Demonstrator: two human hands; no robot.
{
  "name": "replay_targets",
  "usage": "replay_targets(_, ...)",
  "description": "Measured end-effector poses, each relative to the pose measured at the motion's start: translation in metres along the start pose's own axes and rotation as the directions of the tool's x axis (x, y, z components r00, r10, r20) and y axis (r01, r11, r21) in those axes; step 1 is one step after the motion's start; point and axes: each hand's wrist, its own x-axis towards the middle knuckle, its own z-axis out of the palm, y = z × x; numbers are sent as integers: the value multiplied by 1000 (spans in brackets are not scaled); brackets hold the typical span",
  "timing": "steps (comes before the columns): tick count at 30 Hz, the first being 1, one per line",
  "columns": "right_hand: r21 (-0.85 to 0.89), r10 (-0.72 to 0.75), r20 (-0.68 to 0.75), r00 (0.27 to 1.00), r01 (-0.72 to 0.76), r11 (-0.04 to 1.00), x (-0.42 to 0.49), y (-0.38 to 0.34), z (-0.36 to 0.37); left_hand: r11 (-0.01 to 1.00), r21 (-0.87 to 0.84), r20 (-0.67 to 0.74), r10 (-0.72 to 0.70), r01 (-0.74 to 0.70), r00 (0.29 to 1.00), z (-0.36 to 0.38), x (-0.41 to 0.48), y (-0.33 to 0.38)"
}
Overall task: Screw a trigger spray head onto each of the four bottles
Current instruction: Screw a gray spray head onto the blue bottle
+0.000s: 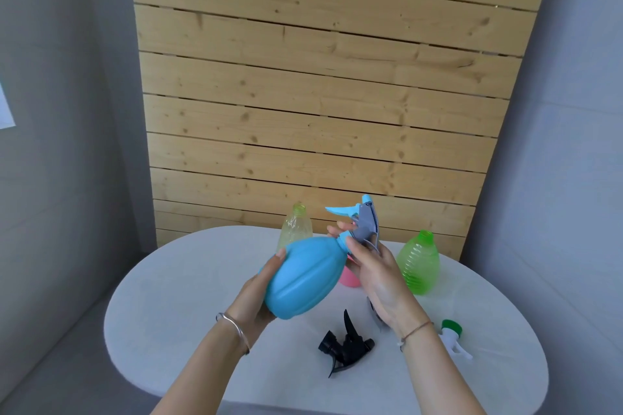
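Holding the blue bottle (303, 276) tilted above the table (185, 296), we wrap our left hand (259, 293) round its base while our right hand (374, 276) pinches the collar of the blue-grey spray head (365, 219) on its neck. Standing open-necked are the yellow bottle (296, 229) at 12 o'clock and the green bottle (419, 263) at 2. The black spray head (344, 344) lies at 5 and the white-green spray head (451, 335) at 4.

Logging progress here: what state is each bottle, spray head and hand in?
Blue bottle: tilted, held off the table.
Blue spray head: on blue bottle's neck, tightness unclear.
Yellow bottle: upright, uncapped.
Green bottle: upright, uncapped.
Pink bottle: mostly hidden.
Black spray head: loose on table.
White spray head: loose on table.
Left hand: grips blue bottle.
Right hand: grips blue spray head.
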Motion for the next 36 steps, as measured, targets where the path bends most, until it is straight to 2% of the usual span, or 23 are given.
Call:
replay_targets(6,-77,-57,-85,995,50,996,0,7,2,994,104,-1,25,-25,1000,1,-7,-1)
replay_targets(9,-74,-82,-154,985,71,995,-1,7,-1,951,238,-17,208,-198,978,0,-9,-2)
replay_targets(11,-114,-92,-203,975,70,991,-2,9,-2,914,287,40,287,-286,957,-4,-7,-3)
replay_targets(12,-130,-92,-214,972,65,989,-3,10,-1,935,244,67,249,-258,966,-4,-6,-2)
replay_targets(15,-134,-85,-225,971,55,989,-4,13,1,995,97,65,24,-30,998,-5,-7,4)
replay_targets(17,-110,-75,-250,965,49,993,-3,13,-1,988,138,76,53,-63,996,-7,-6,1)
replay_targets(21,-25,-38,-315,948,32,999,-2,11,-8,964,139,142,206,-225,968,-13,-6,4)
replay_targets(22,-29,-37,-312,949,30,999,-2,12,-7,969,127,179,187,-211,966,-13,-6,4)
replay_targets(25,-34,-38,-279,960,29,999,-2,14,-2,999,43,247,-29,19,969,-10,-10,5)
replay_targets(26,-33,-33,-275,961,25,999,-2,14,-1,998,53,256,-49,37,965,-9,-10,4)
replay_targets(27,-28,-28,-278,960,21,999,-1,14,-2,997,76,247,-25,6,969,-10,-9,1)
replay_targets(30,18,-5,-323,946,11,1000,-1,11,-6,973,112,165,182,-202,969,-11,-5,0)
replay_targets(32,30,-6,-328,945,16,999,-1,11,-6,959,126,201,227,-254,953,-13,-2,0)
replay_targets(34,15,-16,-303,953,22,1000,-2,12,-4,986,76,250,124,-148,960,-11,-5,2)
replay_targets(36,-7,-24,-285,958,23,1000,-2,12,-1,998,50,240,21,-34,971,-7,-7,-1)
